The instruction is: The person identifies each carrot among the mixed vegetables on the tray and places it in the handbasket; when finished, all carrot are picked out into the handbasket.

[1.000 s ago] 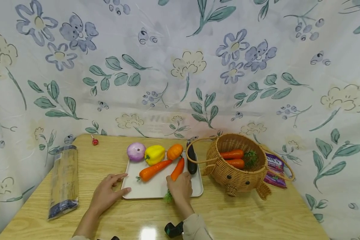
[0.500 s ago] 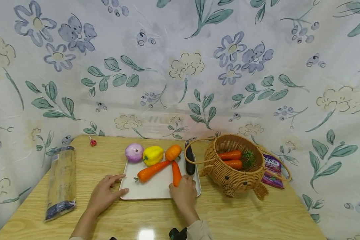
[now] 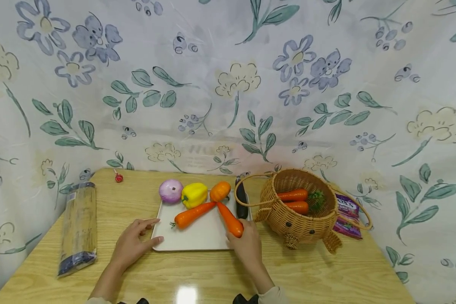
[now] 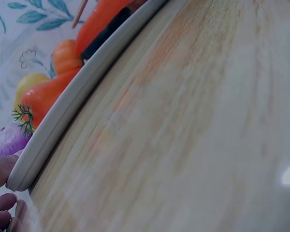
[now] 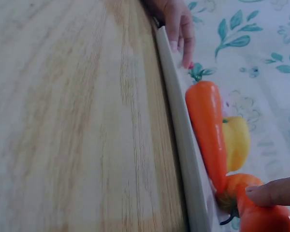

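A white tray [image 3: 197, 242] carries a purple onion [image 3: 171, 191], a yellow bell pepper [image 3: 194, 195], a small orange pumpkin [image 3: 220, 191], a dark eggplant [image 3: 241, 202] and two carrots. My right hand [image 3: 248, 242] grips the thick end of the right-hand carrot [image 3: 229, 219]; its thumb [image 5: 275, 192] lies on the carrot in the right wrist view. The other carrot [image 3: 194, 215] slants left, its tip meeting the held carrot's tip near the pumpkin. At the tray's left edge, my left hand [image 3: 134, 240] rests with fingers and thumb spread at the rim.
Right of the tray stands a wicker basket [image 3: 300, 223] holding two carrots, its handle loop reaching over the eggplant. Purple snack bags [image 3: 347, 215] lie behind the basket. A long clear-wrapped package [image 3: 78, 228] lies at the left; a red lollipop [image 3: 119, 177] is near the back edge.
My right hand has shifted right with the carrot's thick end, so the carrot now leans the other way, tip toward the pumpkin. The left hand stays at the tray's edge.
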### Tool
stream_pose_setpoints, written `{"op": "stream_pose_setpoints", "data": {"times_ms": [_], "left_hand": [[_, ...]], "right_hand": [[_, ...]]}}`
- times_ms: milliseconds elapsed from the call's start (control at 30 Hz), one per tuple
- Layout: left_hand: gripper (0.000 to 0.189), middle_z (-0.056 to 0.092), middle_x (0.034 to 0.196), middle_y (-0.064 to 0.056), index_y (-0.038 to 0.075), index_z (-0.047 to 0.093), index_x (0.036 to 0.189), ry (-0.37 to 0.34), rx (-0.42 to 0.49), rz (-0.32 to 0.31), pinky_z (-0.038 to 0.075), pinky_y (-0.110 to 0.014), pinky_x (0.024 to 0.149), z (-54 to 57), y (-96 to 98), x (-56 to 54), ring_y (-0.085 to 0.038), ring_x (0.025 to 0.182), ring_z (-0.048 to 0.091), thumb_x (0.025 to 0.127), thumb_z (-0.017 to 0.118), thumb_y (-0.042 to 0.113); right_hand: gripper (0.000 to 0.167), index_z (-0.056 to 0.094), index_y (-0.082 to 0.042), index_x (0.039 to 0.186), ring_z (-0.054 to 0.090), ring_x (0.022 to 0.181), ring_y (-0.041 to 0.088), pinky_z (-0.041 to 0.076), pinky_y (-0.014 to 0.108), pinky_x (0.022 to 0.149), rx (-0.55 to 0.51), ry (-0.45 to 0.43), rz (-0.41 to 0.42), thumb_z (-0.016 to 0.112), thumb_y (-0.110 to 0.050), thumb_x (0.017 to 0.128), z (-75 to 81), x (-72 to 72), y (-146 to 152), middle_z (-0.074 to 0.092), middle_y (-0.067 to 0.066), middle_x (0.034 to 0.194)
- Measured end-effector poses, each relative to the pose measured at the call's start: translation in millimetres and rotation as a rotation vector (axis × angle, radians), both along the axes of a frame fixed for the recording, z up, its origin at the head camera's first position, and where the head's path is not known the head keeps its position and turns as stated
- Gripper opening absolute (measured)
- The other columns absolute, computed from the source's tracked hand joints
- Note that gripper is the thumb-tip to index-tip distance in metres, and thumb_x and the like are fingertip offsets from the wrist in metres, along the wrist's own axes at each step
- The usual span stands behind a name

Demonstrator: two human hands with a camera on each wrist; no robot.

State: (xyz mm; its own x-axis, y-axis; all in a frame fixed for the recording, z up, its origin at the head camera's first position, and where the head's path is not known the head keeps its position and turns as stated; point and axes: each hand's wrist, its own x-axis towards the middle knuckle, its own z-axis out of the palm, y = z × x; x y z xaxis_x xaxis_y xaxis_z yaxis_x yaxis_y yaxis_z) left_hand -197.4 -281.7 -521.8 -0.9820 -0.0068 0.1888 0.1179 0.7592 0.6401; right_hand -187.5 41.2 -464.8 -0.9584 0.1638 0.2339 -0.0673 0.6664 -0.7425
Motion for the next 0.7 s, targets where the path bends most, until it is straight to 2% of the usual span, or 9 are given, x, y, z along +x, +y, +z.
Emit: {"op": "stream_pose_setpoints", "data": {"times_ms": [167,367,533,700], "left_hand": [[0.058,0.060,0.108,-0.003,0.021,0.066,0.130,-0.007,0.005,0.006,0.040,-0.035,0.077,1.1,0.8,0.2,-0.020,0.094,0.053,0.081,0.078,0.048],[0.057,0.060,0.108,-0.002,0.022,0.065,0.130,-0.017,0.003,0.011,0.041,-0.035,0.078,2.1,1.6,-0.5,-0.020,0.095,0.053,0.081,0.078,0.047],[0.058,0.060,0.109,-0.003,0.021,0.065,0.131,-0.021,0.004,0.011,0.041,-0.035,0.077,1.8,1.7,-0.6,-0.020,0.096,0.054,0.081,0.078,0.047],[0.058,0.060,0.109,-0.003,0.021,0.065,0.131,-0.023,0.005,0.015,0.041,-0.035,0.078,1.6,1.9,-1.1,-0.021,0.096,0.053,0.081,0.079,0.046]], "right_hand": [[0.049,0.068,0.002,0.114,0.057,0.084,0.022,0.043,0.035,0.071,-0.043,0.001,0.073,0.087,-0.011,0.071,2.0,3.5,12,0.061,0.012,0.099],[0.050,0.068,-0.002,0.116,0.057,0.093,0.021,0.044,0.032,0.078,-0.059,0.012,0.239,0.088,-0.011,0.072,2.6,2.7,28,0.063,0.011,0.106],[0.049,0.069,-0.006,0.118,0.056,0.095,0.019,0.044,0.025,0.077,-0.081,0.001,0.378,0.087,-0.011,0.073,11.5,0.5,40,0.066,0.009,0.111],[0.049,0.069,-0.008,0.119,0.056,0.094,0.018,0.047,0.029,0.078,-0.110,-0.036,0.448,0.087,-0.012,0.074,21.0,-3.6,51,0.067,0.008,0.115]]}}
